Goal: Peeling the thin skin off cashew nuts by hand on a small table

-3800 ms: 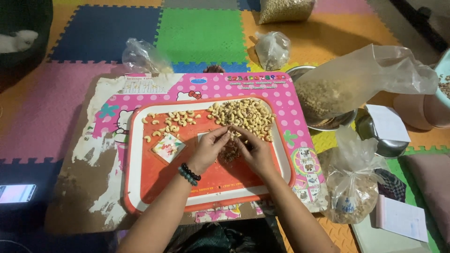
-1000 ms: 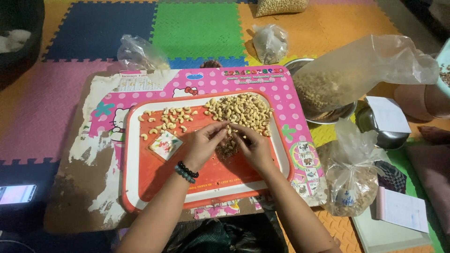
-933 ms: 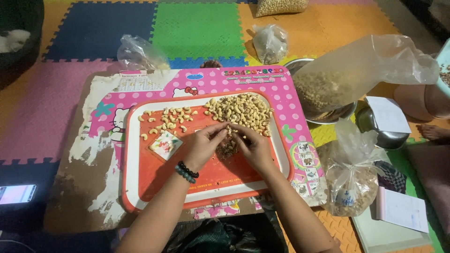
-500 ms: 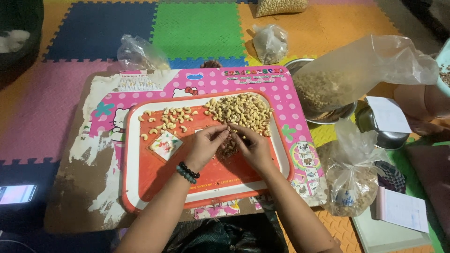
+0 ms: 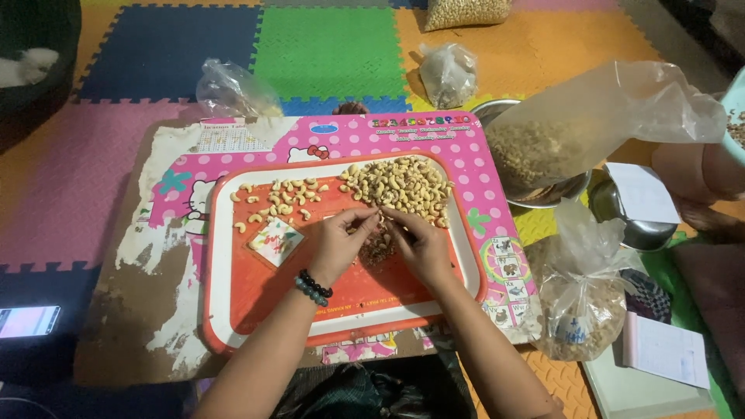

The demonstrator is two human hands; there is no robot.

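An orange tray with a white rim (image 5: pixel 233 326) lies on a pink low table (image 5: pixel 434 136). A large heap of cashew nuts (image 5: pixel 400 182) sits at the tray's far right, and a smaller scatter of cashews (image 5: pixel 279 200) at its far left. My left hand (image 5: pixel 337 244) and my right hand (image 5: pixel 419 244) meet fingertip to fingertip over a small brown pile of skins (image 5: pixel 378 248), pinching one cashew nut (image 5: pixel 380 217) between them. A bead bracelet circles my left wrist. A small folded paper packet (image 5: pixel 273 240) lies on the tray left of my left hand.
Right of the table a clear bag of nuts (image 5: pixel 590 124) rests in a metal bowl (image 5: pixel 543 198), beside a second metal bowl (image 5: pixel 632 225), a tied bag (image 5: pixel 578 302) and a notebook (image 5: pixel 663 353). Small bags (image 5: pixel 448 71) (image 5: pixel 233 89) lie on the foam mat. A phone (image 5: pixel 27 320) lies left.
My fingertips have kept working the nut over the skins pile with small motions. The hands stay in the same place; the view shifts slightly.
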